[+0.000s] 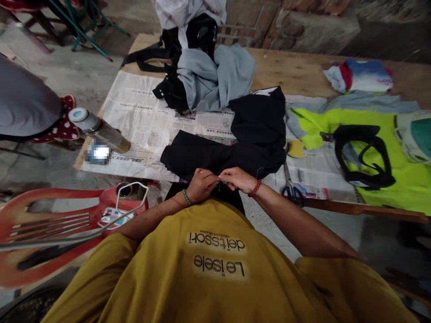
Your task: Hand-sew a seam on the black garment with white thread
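Both hands meet at the near edge of a pair of dark trousers (259,123), which lie bent across the newspaper. My left hand (202,185) has its fingers pinched together, close to the trousers' fabric. Opposite it, my right hand (238,178) is also closed in a pinch, its fingertips almost touching the left ones. What sits between the fingertips is too small to make out; a faint pale speck shows there. Blue-handled scissors (292,193) lie to the right of my right hand, blades pointing away. A yellow round object (295,148) is just beyond them.
Newspaper (134,103) covers the wooden table (279,67). A grey garment (232,74) lies at the back, a thermos bottle (101,130) on the left. On the right are a bright yellow-green garment (380,193) and a black strap (340,154). A red plastic chair (67,195) stands left.
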Available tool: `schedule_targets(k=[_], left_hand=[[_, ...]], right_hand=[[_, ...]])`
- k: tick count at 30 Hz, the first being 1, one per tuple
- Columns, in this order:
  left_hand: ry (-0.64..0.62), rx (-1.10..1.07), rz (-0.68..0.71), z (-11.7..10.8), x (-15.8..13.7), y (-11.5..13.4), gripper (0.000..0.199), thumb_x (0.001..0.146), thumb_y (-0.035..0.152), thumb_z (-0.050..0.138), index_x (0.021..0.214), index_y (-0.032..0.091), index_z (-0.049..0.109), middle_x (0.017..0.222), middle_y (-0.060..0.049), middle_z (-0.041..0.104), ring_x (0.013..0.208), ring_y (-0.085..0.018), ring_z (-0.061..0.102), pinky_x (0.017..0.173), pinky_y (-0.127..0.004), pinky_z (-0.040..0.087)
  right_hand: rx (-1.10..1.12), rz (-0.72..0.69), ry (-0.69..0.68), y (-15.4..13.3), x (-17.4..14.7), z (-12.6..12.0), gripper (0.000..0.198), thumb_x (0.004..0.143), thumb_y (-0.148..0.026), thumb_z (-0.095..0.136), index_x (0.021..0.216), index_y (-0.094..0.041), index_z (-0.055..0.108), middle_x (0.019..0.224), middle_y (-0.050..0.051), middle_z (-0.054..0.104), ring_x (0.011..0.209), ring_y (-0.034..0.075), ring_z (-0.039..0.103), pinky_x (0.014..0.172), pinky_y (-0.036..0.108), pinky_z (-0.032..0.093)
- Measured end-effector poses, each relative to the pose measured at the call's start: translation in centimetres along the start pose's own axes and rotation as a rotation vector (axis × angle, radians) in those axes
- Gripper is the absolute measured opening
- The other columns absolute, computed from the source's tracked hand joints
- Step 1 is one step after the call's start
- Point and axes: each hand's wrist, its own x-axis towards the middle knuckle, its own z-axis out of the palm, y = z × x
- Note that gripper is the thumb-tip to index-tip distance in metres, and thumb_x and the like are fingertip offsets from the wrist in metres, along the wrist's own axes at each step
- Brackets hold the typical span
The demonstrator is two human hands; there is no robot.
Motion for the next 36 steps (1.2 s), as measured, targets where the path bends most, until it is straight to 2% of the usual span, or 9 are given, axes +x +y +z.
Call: schedule_targets(k=[2,4,6,8,10,14,18,26,36], left_hand=[[-0.010,-0.032,-0.061,0.0,0.1,-0.2,0.021,0.089,0.026,0.048,0.090,0.019,0.067,0.085,-0.004,0.065,0.084,-0.016,0.057,0.080,-0.032,0.036],[-0.009,-0.091,-0.126,0.1,0.2,-0.5,0.017,0.087,0.026,0.052,0.087,0.019,0.068,0.084,-0.004,0.065,0.083,-0.015,0.057,0.079,-0.031,0.037],[-0.003,-0.187,-0.171,0.1,0.3,-0.7,0.014,0.084,0.024,0.056,0.083,0.019,0.068,0.081,-0.003,0.065,0.081,-0.014,0.058,0.078,-0.030,0.039],[-0.006,-0.312,-0.212,0.1,0.3,-0.9,0.012,0.082,0.022,0.058,0.080,0.018,0.068,0.078,-0.002,0.064,0.078,-0.013,0.058,0.076,-0.027,0.042],[-0.018,-0.432,-0.275,0.2,0.3,-1.1,0.011,0.080,0.020,0.059,0.077,0.017,0.068,0.075,-0.001,0.064,0.074,-0.012,0.058,0.073,-0.024,0.044],[-0.056,-0.566,-0.391,0.3,0.3,-1.2,0.010,0.077,0.020,0.060,0.074,0.016,0.069,0.076,-0.001,0.063,0.072,-0.011,0.058,0.071,-0.023,0.046],[-0.078,-0.608,-0.412,0.5,0.3,-1.1,0.009,0.076,0.019,0.061,0.074,0.015,0.069,0.076,-0.002,0.063,0.073,-0.011,0.058,0.073,-0.023,0.046],[-0.096,-0.659,-0.427,-0.1,-0.2,-1.1,0.010,0.077,0.022,0.061,0.075,0.014,0.068,0.076,-0.002,0.062,0.073,-0.011,0.057,0.073,-0.023,0.046],[-0.103,-0.598,-0.474,0.9,0.0,-1.3,0.011,0.077,0.024,0.059,0.075,0.015,0.066,0.077,-0.001,0.062,0.075,-0.012,0.057,0.074,-0.024,0.046]], right_hand=[[-0.109,-0.008,0.006,-0.6,-0.2,-0.7,0.022,0.083,-0.032,0.051,0.080,-0.013,0.063,0.055,-0.002,0.054,0.034,0.004,0.041,0.034,0.018,0.024],[-0.198,-0.077,0.098,-1.2,-0.5,-2.1,0.029,0.087,-0.035,0.045,0.098,-0.016,0.063,0.065,0.001,0.060,0.040,0.006,0.047,0.037,0.020,0.029],[-0.291,-0.246,0.376,-1.5,-1.1,-3.6,0.031,0.087,-0.035,0.044,0.106,-0.019,0.062,0.077,0.004,0.063,0.052,0.010,0.054,0.047,0.023,0.039],[-0.425,-0.474,0.736,-1.3,-2.1,-4.4,0.027,0.086,-0.034,0.047,0.101,-0.019,0.063,0.087,0.007,0.063,0.072,0.015,0.059,0.063,0.028,0.046],[-0.584,-0.677,0.913,-0.3,-3.1,-4.0,0.020,0.085,-0.032,0.049,0.091,-0.019,0.064,0.090,0.008,0.062,0.087,0.019,0.057,0.077,0.034,0.044],[-0.877,-0.849,0.654,2.8,-4.1,0.1,0.013,0.084,-0.027,0.054,0.080,-0.020,0.063,0.081,0.005,0.063,0.087,0.020,0.054,0.083,0.037,0.038],[-0.896,-0.846,0.691,4.5,-2.8,3.4,0.013,0.086,-0.027,0.054,0.088,-0.019,0.064,0.085,0.006,0.064,0.090,0.020,0.052,0.081,0.036,0.036],[-0.792,-0.893,0.721,4.7,-1.4,3.6,0.013,0.088,-0.025,0.052,0.086,-0.019,0.064,0.083,0.005,0.065,0.085,0.017,0.053,0.079,0.033,0.037],[-0.873,-0.926,0.706,5.1,-1.2,4.2,0.021,0.090,-0.020,0.043,0.081,-0.020,0.062,0.088,0.005,0.064,0.091,0.018,0.052,0.084,0.035,0.034]])
